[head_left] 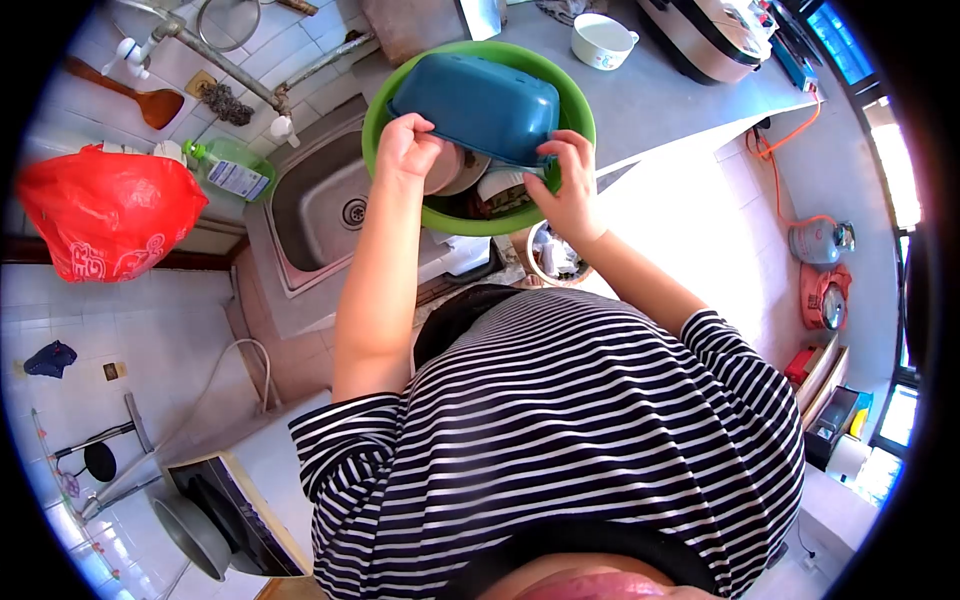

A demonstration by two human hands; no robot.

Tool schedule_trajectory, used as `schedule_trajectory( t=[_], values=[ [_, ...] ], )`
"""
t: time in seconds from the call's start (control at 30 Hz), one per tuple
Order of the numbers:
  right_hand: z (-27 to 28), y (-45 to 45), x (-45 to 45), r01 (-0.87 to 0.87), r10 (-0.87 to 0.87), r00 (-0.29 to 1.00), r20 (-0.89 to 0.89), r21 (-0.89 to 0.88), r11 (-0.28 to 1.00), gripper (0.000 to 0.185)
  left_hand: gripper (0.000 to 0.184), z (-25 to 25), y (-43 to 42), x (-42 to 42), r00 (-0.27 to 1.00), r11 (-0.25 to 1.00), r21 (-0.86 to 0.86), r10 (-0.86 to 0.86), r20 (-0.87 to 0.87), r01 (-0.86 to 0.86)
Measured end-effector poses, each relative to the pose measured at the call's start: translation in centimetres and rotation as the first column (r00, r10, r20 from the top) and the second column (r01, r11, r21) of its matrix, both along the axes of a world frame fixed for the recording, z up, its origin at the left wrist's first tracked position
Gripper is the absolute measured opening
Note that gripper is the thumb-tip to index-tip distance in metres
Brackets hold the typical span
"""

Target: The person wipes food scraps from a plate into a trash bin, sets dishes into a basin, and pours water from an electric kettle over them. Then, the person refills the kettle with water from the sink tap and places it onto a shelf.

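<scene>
A blue plastic basin (480,105) is tipped over the top of a round green tub (578,90). My left hand (408,150) has its fingers closed on the basin's near left edge. At the basin's near right corner, my right hand (568,185) grips the edge with thumb and fingers. Below the basin, inside the tub, a pale bowl (462,172) and other dishes show in part; the basin hides the rest. The tub stands on the counter at the right side of the sink.
The steel sink (320,215) lies left, under a faucet (284,128). Beside it are a green soap bottle (238,178) and a red plastic bag (110,215). A white cup (602,42) and a rice cooker (705,35) stand on the counter (660,110). A bin (556,255) is below.
</scene>
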State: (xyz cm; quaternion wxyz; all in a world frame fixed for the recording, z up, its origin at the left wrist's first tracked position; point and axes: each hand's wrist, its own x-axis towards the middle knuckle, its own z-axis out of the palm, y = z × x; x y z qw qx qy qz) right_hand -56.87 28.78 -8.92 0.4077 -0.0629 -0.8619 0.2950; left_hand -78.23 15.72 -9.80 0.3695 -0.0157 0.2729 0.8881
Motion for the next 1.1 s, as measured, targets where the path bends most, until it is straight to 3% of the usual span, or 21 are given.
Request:
schedule_trajectory(
  t=[0.07, 0.13, 0.17, 0.23, 0.27, 0.37, 0.4, 0.47, 0.53, 0.6, 0.63, 0.7, 0.73, 0.8, 0.83, 0.87, 0.9, 0.93, 0.97, 1.03, 1.1],
  values=[
    [-1.3, 0.6, 0.0, 0.156, -0.132, 0.983, 0.124, -0.21, 0.965, 0.058, 0.04, -0.5, 0.5, -0.3, 0.998, 0.999, -0.036, 0.033, 0.056, -0.031],
    [-1.3, 1.4, -0.3, -0.012, 0.049, 0.997, 0.057, -0.523, 0.852, 0.071, 0.045, 0.0, 0.7, 0.4, 0.991, 0.998, -0.019, 0.055, 0.124, -0.054],
    [-0.7, 1.5, 0.0, -0.008, 0.044, 0.997, 0.056, -0.525, 0.851, 0.071, 0.049, -0.2, 0.8, 0.1, 0.994, 0.998, -0.015, 0.066, 0.087, -0.065],
    [0.6, 1.6, 0.6, -0.064, 0.11, 0.978, 0.179, -0.245, 0.967, 0.08, 0.049, -0.7, 0.5, -0.3, 0.999, 0.999, 0.036, 0.012, 0.035, -0.013],
    [0.5, 1.6, 0.6, -0.062, 0.109, 0.978, 0.179, -0.248, 0.967, 0.08, 0.05, -0.2, 0.3, -0.1, 0.999, 0.996, 0.087, -0.035, -0.017, 0.036],
    [0.6, 1.9, 0.2, 0.06, -0.06, 0.995, 0.078, -0.006, 0.998, 0.079, 0.051, 1.5, -0.2, -0.1, 0.986, 0.963, 0.222, -0.134, -0.096, 0.152],
    [1.1, 2.2, -0.1, 0.057, -0.057, 0.995, 0.08, -0.009, 0.998, 0.079, 0.051, 2.8, -0.3, 0.2, 0.987, 0.964, 0.219, -0.131, -0.093, 0.149],
    [2.1, 2.8, -0.8, 0.132, -0.119, 0.988, -0.095, 0.142, 0.981, 0.074, 0.045, 5.8, -0.6, 0.8, 0.976, 0.95, 0.226, -0.2, -0.09, 0.216],
    [2.8, 4.1, -2.0, 0.144, -0.118, 0.98, -0.163, 0.154, 0.978, 0.071, 0.047, 8.3, 0.0, 1.0, 0.968, 0.934, 0.259, -0.228, -0.103, 0.247],
    [3.7, 5.6, -3.0, 0.22, -0.19, 0.969, -0.16, 0.201, 0.955, 0.072, 0.043, 10.7, 0.9, 1.8, 0.928, 0.868, 0.358, -0.254, -0.273, 0.343],
    [4.5, 6.0, -3.2, 0.241, -0.212, 0.963, -0.166, 0.185, 0.953, 0.073, 0.043, 11.4, 1.4, 1.7, 0.928, 0.869, 0.358, -0.252, -0.273, 0.341],
    [6.6, 6.8, -3.5, 0.321, -0.258, 0.926, -0.277, 0.213, 0.923, 0.075, 0.036, 12.9, 2.7, 1.9, 0.81, 0.657, 0.478, -0.42, -0.41, 0.583],
    [7.7, 6.8, -3.2, 0.195, -0.159, 0.945, -0.287, 0.103, 0.975, 0.073, 0.036, 13.6, 3.4, 2.7, 0.809, 0.657, 0.478, -0.421, -0.41, 0.583],
    [8.4, 7.9, -2.7, 0.219, -0.312, 0.927, -0.206, -0.379, 0.899, 0.053, 0.058, 17.3, 3.3, 6.9, 0.699, 0.896, 0.104, -0.258, -0.667, 0.431],
    [7.8, 10.2, -2.8, 0.11, -0.27, 0.936, -0.225, -0.542, 0.833, 0.039, 0.076, 19.3, 2.7, 8.8, 0.594, 0.947, -0.086, -0.263, -0.761, 0.309],
    [7.3, 13.0, -2.5, -0.003, -0.232, 0.94, -0.252, -0.683, 0.731, 0.026, 0.076, 18.7, 1.7, 8.9, 0.593, 0.946, -0.087, -0.265, -0.76, 0.312],
    [7.7, 14.4, -1.1, -0.102, -0.198, 0.946, -0.255, -0.818, 0.566, 0.012, 0.05, 17.2, 0.4, 8.3, 0.675, 0.973, -0.026, -0.177, -0.716, 0.229],
    [7.8, 15.4, 0.2, -0.067, -0.28, 0.937, -0.209, -0.894, 0.443, 0.014, 0.028, 15.6, -0.8, 7.7, 0.741, 0.989, 0.029, -0.088, -0.665, 0.143],
    [6.8, 17.3, 1.9, -0.132, -0.251, 0.94, -0.23, -0.926, 0.352, 0.015, 0.026, 13.6, -2.6, 7.3, 0.744, 0.999, -0.041, -0.037, -0.667, 0.013],
    [6.1, 19.2, 5.5, -0.002, -0.379, 0.924, -0.046, -0.993, 0.117, 0.017, 0.022, 9.8, -5.7, 7.9, 0.773, 0.948, -0.156, 0.122, -0.623, -0.276],
    [2.4, 22.9, 9.8, 0.022, -0.326, 0.945, 0.01, -0.999, 0.036, 0.018, 0.024, 5.4, -8.4, 8.6, 0.784, 0.816, -0.303, 0.266, -0.561, -0.493]
  ],
)
